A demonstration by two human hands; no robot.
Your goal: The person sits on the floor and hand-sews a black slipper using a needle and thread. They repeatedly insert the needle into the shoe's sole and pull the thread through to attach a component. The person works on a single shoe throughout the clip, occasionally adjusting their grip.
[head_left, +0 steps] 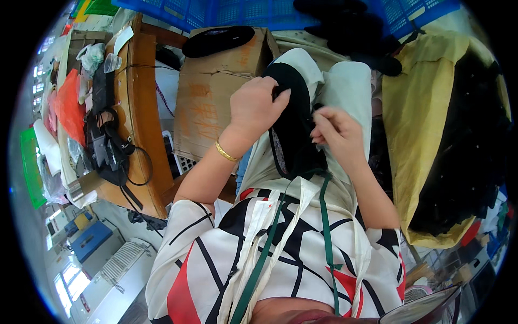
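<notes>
A long black fabric piece (295,141) with a grey speckled strip along its left edge lies over my lap. My left hand (260,103) is closed on its upper left part, thumb on top, a gold bangle at the wrist. At its right edge, my right hand (341,135) has its fingers drawn together in a pinch. That hand is slightly blurred, and whatever it may hold is too small to make out. Light-coloured cloth (348,89) covers my knees under the piece.
A cardboard box (208,102) stands ahead on the left, a similar black oval piece (218,41) on top. Blue crates (259,16) and more black pieces (350,32) are beyond. On the right sits a yellow sack (415,108) of black material. A wooden table (141,108) is left.
</notes>
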